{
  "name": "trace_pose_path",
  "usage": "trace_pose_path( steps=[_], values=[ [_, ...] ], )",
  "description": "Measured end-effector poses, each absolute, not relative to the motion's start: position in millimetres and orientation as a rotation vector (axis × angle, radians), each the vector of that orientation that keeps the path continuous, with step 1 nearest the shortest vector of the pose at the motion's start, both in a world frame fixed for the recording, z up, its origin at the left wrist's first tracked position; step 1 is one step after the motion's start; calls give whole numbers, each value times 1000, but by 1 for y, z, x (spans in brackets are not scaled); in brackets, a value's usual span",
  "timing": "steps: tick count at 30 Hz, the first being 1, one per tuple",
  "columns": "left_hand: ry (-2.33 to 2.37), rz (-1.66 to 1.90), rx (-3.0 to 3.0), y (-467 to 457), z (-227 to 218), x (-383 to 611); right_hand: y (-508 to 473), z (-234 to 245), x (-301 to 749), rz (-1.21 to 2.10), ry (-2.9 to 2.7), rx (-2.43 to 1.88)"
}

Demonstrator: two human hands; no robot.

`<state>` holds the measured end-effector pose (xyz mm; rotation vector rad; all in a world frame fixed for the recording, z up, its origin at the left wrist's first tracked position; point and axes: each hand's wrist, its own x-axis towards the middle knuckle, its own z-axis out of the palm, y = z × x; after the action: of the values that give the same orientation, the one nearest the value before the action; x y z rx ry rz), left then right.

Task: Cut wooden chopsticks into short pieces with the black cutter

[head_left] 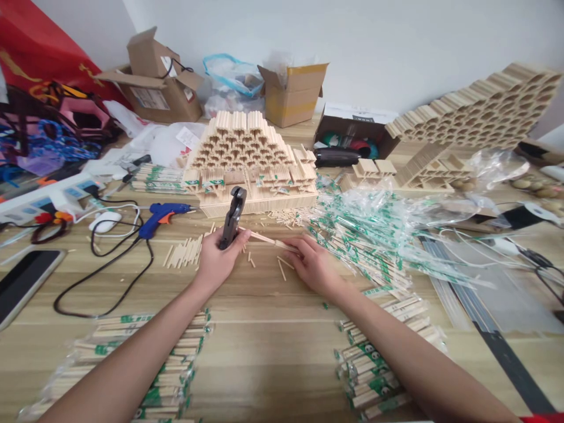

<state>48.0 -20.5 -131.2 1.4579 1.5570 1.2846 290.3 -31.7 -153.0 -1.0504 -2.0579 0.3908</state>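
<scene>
The tool [232, 223] is partly hidden by the left hand [215, 257]. Packets [368, 367] are partly covered by the forearms [145, 335], their print too small to read. The phone [26, 282] is cut by the left edge.

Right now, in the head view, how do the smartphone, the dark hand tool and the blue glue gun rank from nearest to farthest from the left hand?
1. Dark hand tool: held in the left hand, its head pointing up.
2. Blue glue gun: on the table, to the hand's left and slightly farther forward.
3. Smartphone: at the table's far left.
</scene>
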Motion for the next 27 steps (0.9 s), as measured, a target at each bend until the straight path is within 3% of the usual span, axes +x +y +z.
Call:
trace_pose_path(
  steps=[13, 27],
  values=[
    [1522, 1242, 1551, -20, -134, 47, -32, -152, 291, 436, -2058, -1080],
    [1723, 793, 2396, -16, -128, 38, -32, -157, 293, 435, -1862, -1120]
  ],
)
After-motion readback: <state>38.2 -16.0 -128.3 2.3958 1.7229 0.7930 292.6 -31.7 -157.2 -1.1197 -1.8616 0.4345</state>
